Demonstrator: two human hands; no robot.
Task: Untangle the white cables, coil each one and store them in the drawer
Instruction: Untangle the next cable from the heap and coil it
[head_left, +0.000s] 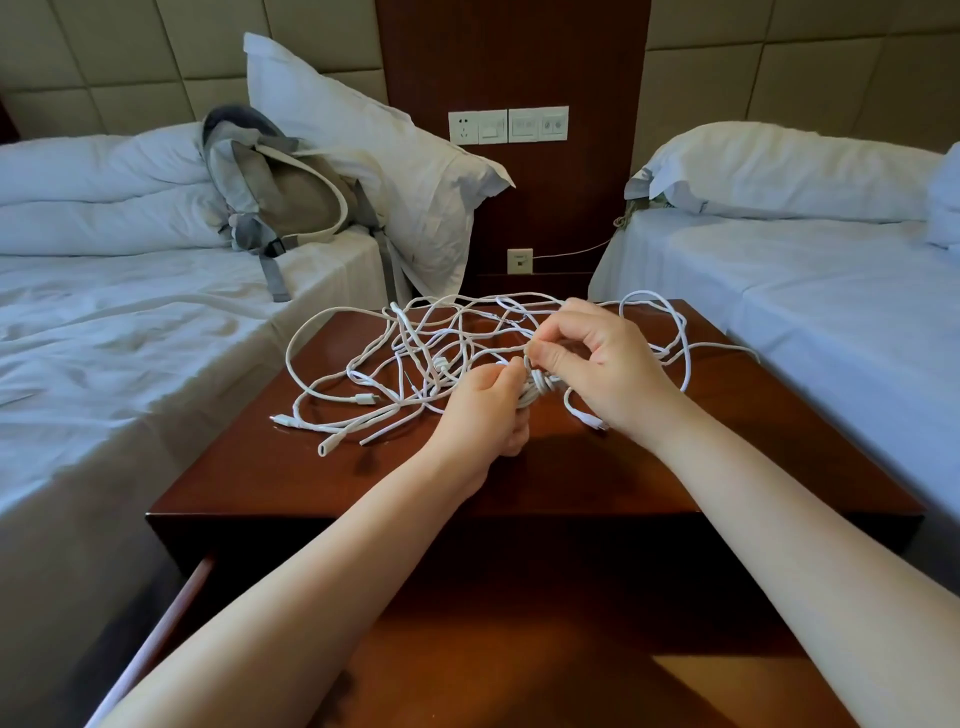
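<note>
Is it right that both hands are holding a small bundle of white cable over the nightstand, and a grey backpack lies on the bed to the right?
Not quite. The head view shows the grey backpack on the left bed, not the right one. The rest holds: the left hand and right hand both hold a small bundle of white cable over the nightstand.

Nightstand top (571, 483): dark reddish wood, smooth, glossy varnish with soft reflections; white cables (441, 362): smooth plastic-looking sheath, faint sheen; bed sheets (130, 338) and pillow (363, 140): white woven cloth, matt, creased; backpack (291, 192): grey and beige fabric, matt, with webbing straps and a dark plastic-looking buckle (275, 245); wall panel (509, 62): dark wood, satin finish; padded panels (130, 52): beige upholstery, matt; switch plates (509, 124): white plastic, smooth.
</note>
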